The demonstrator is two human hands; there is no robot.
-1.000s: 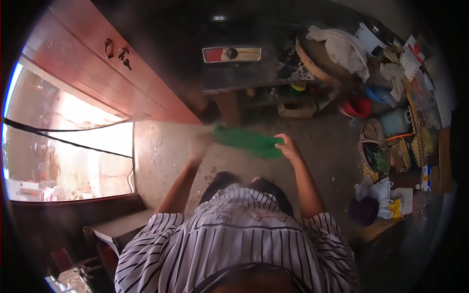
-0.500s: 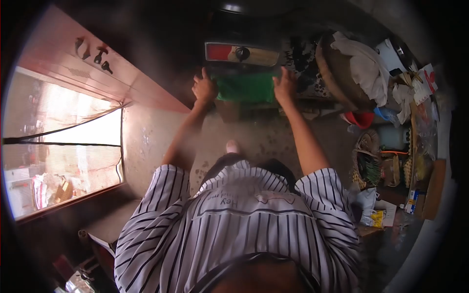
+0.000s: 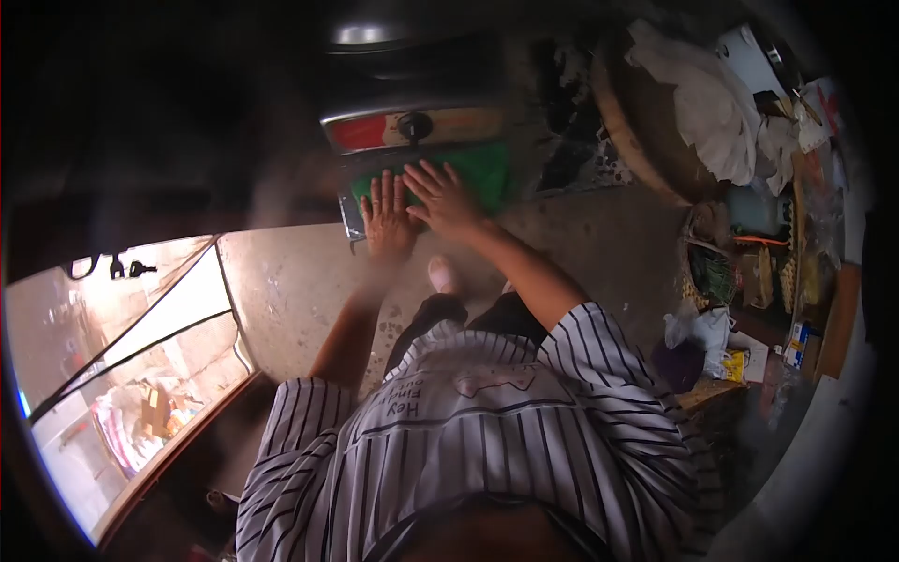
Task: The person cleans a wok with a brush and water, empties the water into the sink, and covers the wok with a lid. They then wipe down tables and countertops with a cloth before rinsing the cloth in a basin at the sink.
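Observation:
A green cloth (image 3: pixel 492 173) lies spread along the front of a gas stove (image 3: pixel 464 125), below its red and tan panel with a black knob (image 3: pixel 414 126). On the cloth's left part rests my left hand (image 3: pixel 386 214), palm down with fingers stretched forward. My right hand (image 3: pixel 445 199) is laid flat just beside it, fingers spread over the middle of the cloth. The two hands almost touch. Parts of the cloth are hidden under them.
A large round woven tray (image 3: pixel 623 126) with a white crumpled cloth (image 3: pixel 716 112) leans at the right. Beyond it stands a cluttered shelf with a basket and packets (image 3: pixel 735 365). At the left is a bright window opening (image 3: pixel 159 318).
Both hands have come together from the cloth's two ends and now press flat on it. My right hand has moved left. The view has turned and the stove shows further left.

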